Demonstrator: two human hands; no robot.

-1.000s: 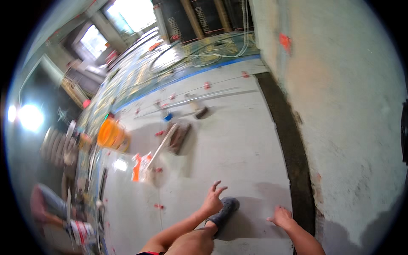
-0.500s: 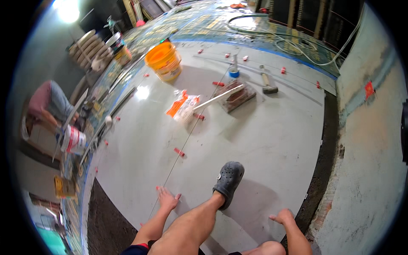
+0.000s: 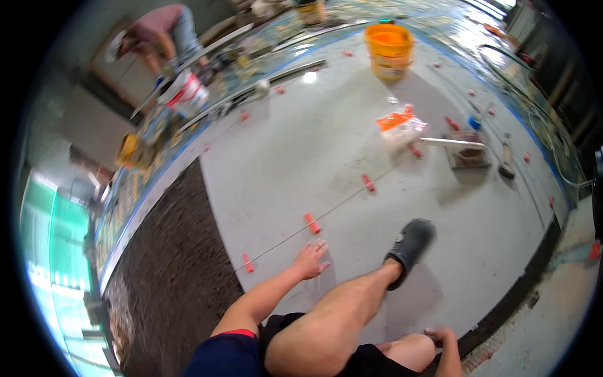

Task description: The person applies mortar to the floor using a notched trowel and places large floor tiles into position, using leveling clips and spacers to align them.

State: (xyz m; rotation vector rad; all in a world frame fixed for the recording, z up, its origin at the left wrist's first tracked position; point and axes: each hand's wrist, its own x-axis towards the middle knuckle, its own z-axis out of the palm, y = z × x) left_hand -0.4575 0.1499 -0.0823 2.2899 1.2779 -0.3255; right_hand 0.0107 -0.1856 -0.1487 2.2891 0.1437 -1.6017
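Note:
My left hand [image 3: 310, 259] is open with fingers spread on the large pale grey tile [image 3: 389, 213], just below a red levelling clip [image 3: 312, 223] on the seam. My right hand [image 3: 441, 336] is low at the right, beside my bent knee, partly hidden, its fingers apart and holding nothing visible. My foot in a dark clog [image 3: 409, 248] rests on the tile. Further along lie a white-and-orange bag [image 3: 397, 125], a float with a long white stick across it [image 3: 468, 160], a mallet [image 3: 507, 163] and a blue-based tool [image 3: 474, 122].
Dark mortar [image 3: 169, 232] borders the tile at the left; a wall [image 3: 562, 295] is at the right. An orange bucket [image 3: 389, 53] stands on the tile. A co-worker [image 3: 164, 28] bends over a white bucket [image 3: 185, 94] at upper left. Cables [image 3: 546, 132] lie at upper right.
My view has swung left, showing more mortar and green netting. My left hand has come down onto the tile. The co-worker appears more bent over the white bucket.

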